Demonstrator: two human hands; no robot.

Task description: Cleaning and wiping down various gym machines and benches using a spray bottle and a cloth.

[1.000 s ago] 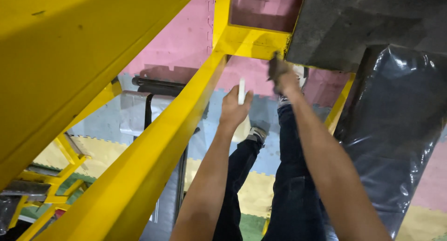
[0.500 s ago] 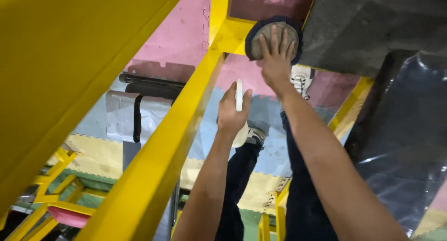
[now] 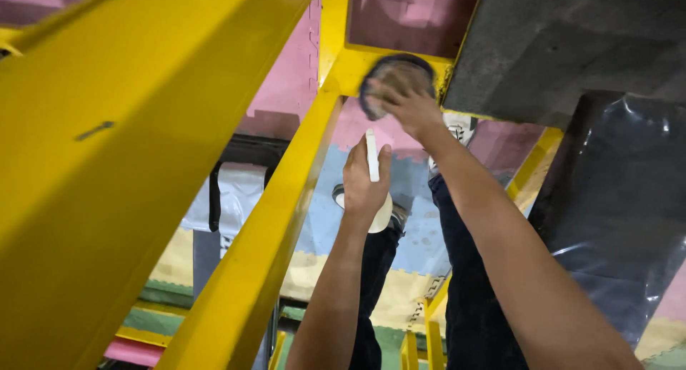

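1. Right hand (image 3: 406, 105) is pressing a round, dark-rimmed pad (image 3: 395, 77) flat against the yellow frame (image 3: 336, 73), right at the corner where the crossbar meets the long rail. Fingers are spread over the back of the pad and pushing on it rather than pinching it.

2. Left hand (image 3: 366, 180) sits just below, fingers wrapped tight around a white spray bottle (image 3: 372, 155). The nozzle end pokes up out of the fist and the rounded body bulges out underneath.

3. What could go wrong, in my view: the pad is only held by palm pressure, so if it slides off the narrow edge of the bar it could slip out and drop to the foam floor mats (image 3: 421, 227) below. The person's shoes are right under there too.

4. The bottle looks like it's aimed roughly toward the frame corner, but I can't tell exactly where the nozzle points. A bad squirt could hit the right wrist instead of the metal.

5. Around it: a grey slab (image 3: 564, 41) butts up against the frame just right of the pad, so there's not much room to move that way. Something wrapped in shiny black plastic (image 3: 614, 220) crowds the right side.

6. The big yellow beam (image 3: 136, 170) on the left blocks much of the view.
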